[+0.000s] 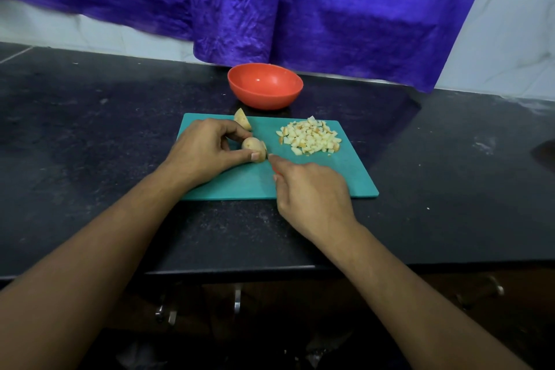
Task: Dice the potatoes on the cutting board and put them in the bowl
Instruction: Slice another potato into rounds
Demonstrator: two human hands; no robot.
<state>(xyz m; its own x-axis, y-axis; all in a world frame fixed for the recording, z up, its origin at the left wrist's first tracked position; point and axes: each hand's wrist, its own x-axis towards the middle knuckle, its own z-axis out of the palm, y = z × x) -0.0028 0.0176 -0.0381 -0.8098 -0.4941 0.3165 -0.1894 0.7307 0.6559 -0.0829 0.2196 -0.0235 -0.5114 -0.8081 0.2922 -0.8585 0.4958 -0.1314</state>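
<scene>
A teal cutting board (345, 177) lies on the black counter. My left hand (204, 150) pinches a potato half (251, 145) between thumb and fingers near the board's middle. A thin slice stands at that potato's right end. My right hand (312, 192) is curled round a knife (274, 172); only a sliver of its red handle shows, and the blade is seen edge-on beside the potato. Another potato piece (242, 119) lies at the board's far edge. A pile of diced potato (310, 137) sits on the board's far right. Behind the board stands an empty red bowl (288, 96).
The black counter (90, 135) stretches wide to both sides of the board. A purple cloth (300, 9) hangs down the tiled wall behind the bowl. Drawer handles (237, 299) show below the counter's front edge.
</scene>
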